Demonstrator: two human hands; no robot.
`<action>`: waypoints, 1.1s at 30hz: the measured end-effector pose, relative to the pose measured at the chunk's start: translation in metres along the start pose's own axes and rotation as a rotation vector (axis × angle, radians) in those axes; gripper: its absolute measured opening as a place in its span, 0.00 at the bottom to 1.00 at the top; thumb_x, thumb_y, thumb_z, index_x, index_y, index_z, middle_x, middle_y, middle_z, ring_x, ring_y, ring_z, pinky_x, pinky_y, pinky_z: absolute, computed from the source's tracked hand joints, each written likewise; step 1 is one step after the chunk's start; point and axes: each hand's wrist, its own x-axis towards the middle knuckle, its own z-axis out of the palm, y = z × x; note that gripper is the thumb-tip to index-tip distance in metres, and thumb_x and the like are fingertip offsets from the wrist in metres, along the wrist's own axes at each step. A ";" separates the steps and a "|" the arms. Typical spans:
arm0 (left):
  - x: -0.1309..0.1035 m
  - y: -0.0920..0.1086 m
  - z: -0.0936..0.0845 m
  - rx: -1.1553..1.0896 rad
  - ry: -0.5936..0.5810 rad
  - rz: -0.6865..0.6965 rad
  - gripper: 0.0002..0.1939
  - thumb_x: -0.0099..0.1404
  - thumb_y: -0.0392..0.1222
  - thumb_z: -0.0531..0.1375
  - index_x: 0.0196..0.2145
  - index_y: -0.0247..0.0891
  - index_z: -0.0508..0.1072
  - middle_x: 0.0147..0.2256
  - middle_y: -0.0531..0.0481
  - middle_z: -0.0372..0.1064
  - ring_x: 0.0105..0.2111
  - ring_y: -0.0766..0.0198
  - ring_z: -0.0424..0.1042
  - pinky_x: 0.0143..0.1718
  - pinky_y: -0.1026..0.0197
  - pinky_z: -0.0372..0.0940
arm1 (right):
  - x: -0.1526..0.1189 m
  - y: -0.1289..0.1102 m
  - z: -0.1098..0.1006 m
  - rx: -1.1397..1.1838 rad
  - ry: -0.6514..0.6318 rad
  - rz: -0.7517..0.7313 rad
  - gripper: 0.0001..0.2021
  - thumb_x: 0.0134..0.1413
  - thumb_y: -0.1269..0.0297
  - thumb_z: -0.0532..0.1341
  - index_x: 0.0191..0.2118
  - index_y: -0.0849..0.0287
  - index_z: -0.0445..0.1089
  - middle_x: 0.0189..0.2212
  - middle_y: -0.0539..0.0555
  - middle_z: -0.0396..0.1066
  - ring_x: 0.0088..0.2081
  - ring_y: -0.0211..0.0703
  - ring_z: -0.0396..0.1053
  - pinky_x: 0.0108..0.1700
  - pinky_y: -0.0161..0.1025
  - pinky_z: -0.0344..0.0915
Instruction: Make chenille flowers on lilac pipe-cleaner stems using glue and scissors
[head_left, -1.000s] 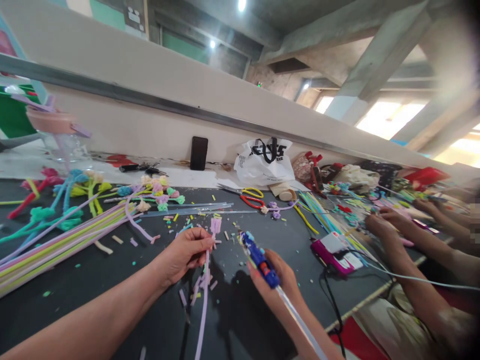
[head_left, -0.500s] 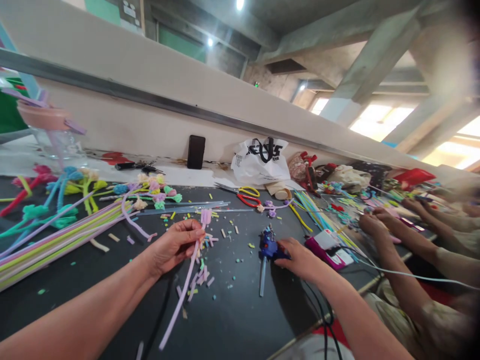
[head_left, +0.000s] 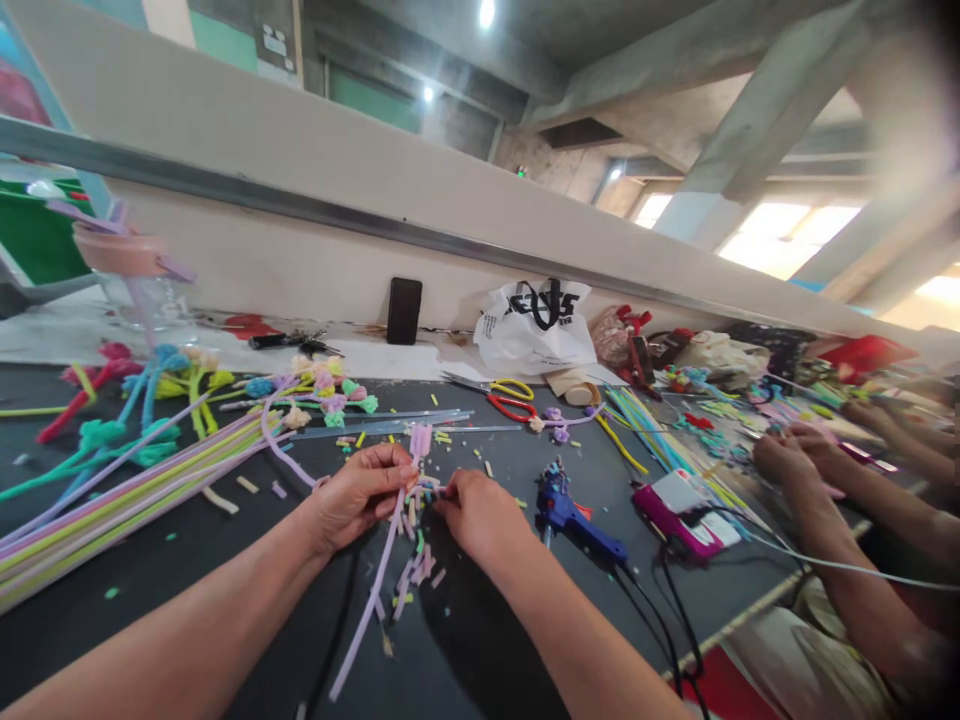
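Lilac stem (head_left: 376, 580) matt; glue gun (head_left: 574, 520) plastic; scissor blades (head_left: 466, 382) metal.

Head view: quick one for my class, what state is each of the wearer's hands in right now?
Left hand: closed, holding a lilac stem.
Right hand: fingers bent beside small cut pieces; whether it grips one cannot be told.

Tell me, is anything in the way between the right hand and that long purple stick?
Nothing big that I can see. Just a few small cut pieces show between the right hand and the purple stick; whether the fingers touch one isn't clear.
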 end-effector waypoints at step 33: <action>0.004 -0.010 0.008 0.188 0.070 -0.168 0.11 0.53 0.41 0.63 0.25 0.35 0.63 0.19 0.57 0.62 0.14 0.77 0.55 0.14 0.71 0.41 | 0.002 0.020 -0.020 0.700 0.359 -0.139 0.03 0.49 0.69 0.57 0.26 0.59 0.65 0.24 0.48 0.65 0.28 0.37 0.63 0.33 0.32 0.59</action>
